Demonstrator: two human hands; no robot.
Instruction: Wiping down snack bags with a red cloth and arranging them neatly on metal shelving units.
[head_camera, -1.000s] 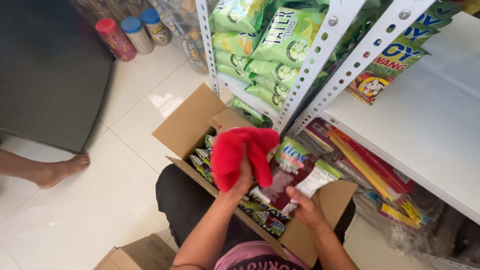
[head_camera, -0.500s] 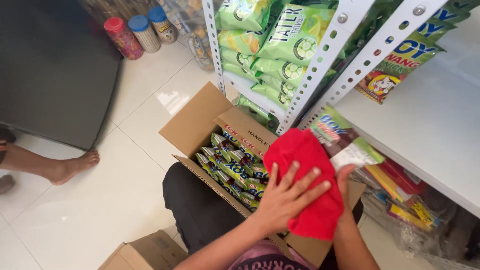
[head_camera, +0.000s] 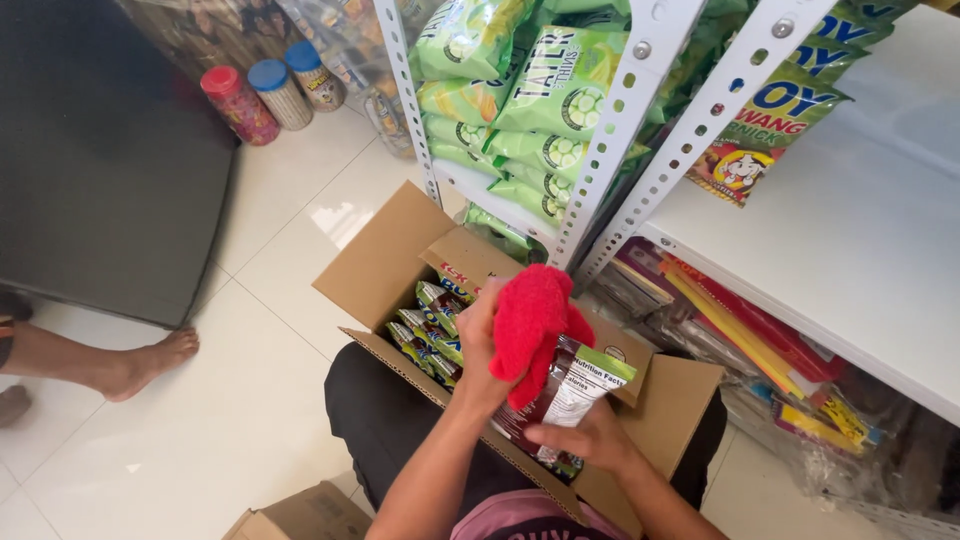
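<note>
Fuzzy red cloth clenched in left hand fingers, right hand grasping glossy snack packet, over cardboard box

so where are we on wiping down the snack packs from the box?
Done: hard to count; green bags already fill the shelf. In hand: left hand presses a red cloth on a snack packet that the right hand grips from below. Left: rows of packets sit in the open cardboard box.

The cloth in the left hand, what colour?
Plain red cloth, held by the left hand; seen in the head view.
</note>
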